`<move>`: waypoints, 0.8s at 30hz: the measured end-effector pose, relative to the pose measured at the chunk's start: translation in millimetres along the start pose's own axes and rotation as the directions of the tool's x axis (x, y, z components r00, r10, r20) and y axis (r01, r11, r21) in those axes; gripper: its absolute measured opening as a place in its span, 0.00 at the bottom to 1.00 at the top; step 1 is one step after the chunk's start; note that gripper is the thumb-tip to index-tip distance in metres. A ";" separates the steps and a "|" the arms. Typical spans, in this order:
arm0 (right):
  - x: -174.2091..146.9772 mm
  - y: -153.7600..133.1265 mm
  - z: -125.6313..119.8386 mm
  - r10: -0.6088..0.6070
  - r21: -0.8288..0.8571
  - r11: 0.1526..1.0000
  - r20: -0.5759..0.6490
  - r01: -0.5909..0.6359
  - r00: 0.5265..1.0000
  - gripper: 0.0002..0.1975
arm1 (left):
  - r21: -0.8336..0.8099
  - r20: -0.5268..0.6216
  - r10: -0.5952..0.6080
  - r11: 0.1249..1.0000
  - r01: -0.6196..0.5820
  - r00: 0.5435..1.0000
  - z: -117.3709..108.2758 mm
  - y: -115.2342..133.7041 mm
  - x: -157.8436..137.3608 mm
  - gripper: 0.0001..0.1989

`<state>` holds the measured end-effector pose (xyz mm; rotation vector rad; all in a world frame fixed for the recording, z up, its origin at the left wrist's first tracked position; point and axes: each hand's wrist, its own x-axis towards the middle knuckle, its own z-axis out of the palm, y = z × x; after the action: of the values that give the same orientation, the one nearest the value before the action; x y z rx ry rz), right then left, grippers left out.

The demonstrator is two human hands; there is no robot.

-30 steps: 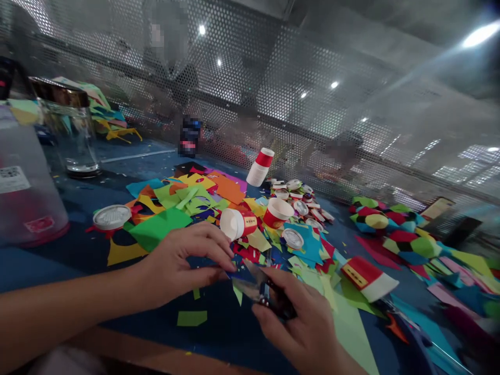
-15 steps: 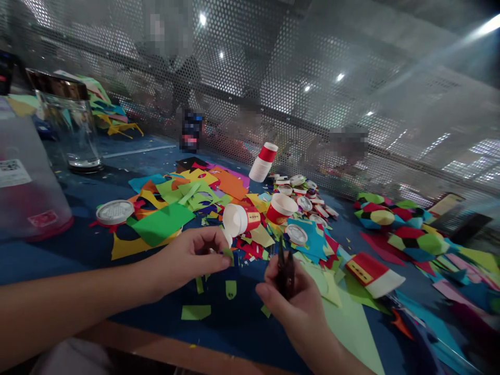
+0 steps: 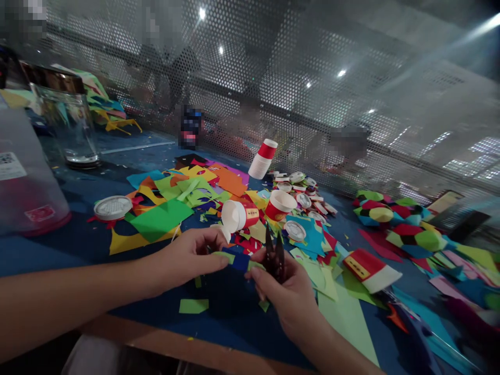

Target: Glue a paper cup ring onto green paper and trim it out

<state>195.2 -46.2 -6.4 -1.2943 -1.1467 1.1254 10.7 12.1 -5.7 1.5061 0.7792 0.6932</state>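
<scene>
My left hand (image 3: 195,252) is closed, pinching a small light-green paper piece (image 3: 226,257) between thumb and fingers. Close beside it, my right hand (image 3: 291,286) grips a pair of dark scissors (image 3: 275,255), blades pointing up and slightly apart. The same hand's thumb and forefinger pinch another small green paper piece (image 3: 255,265). A patch of brighter blue shows between the two pieces; I cannot tell whether it is paper or the table. Below the hands, a green paper scrap (image 3: 194,305) lies flat on the blue table.
Coloured paper scraps (image 3: 160,219) spread ahead, with a tipped paper cup (image 3: 238,215) and an upright one (image 3: 279,204). Behind stands a cup stack (image 3: 263,159). A glass jar (image 3: 72,122) and plastic container (image 3: 27,172) are left; another paper cup (image 3: 371,271) lies right.
The rounded green piece that lay on the table between my hands is gone from there, and my right hand now pinches a green piece. My hands have come closer together.
</scene>
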 end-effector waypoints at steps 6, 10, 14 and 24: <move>-2.8 3.4 -6.8 -0.019 0.091 0.996 0.052 0.014 0.998 0.16 | 0.266 0.204 0.043 0.959 -0.097 0.978 -2.9 0.0 -2.1 0.11; -4.0 4.0 -7.4 -0.039 0.112 0.993 0.101 0.027 0.994 0.16 | 0.281 0.242 0.113 0.943 -0.180 0.964 -4.8 -1.3 -1.8 0.12; -3.0 2.6 -6.6 -0.092 0.117 0.990 0.093 0.081 0.991 0.16 | 0.290 0.200 0.110 0.943 -0.166 0.974 -5.0 -1.1 -2.6 0.13; -16.6 -0.6 -32.1 -0.537 -0.409 0.689 0.266 0.598 0.800 0.19 | 0.299 -0.058 0.191 0.940 -0.166 0.980 -7.1 -3.3 -2.0 0.14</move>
<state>225.3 -66.1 -4.5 -1.0907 -1.8522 0.4624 3.6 14.8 -8.3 1.8436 0.8451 0.8093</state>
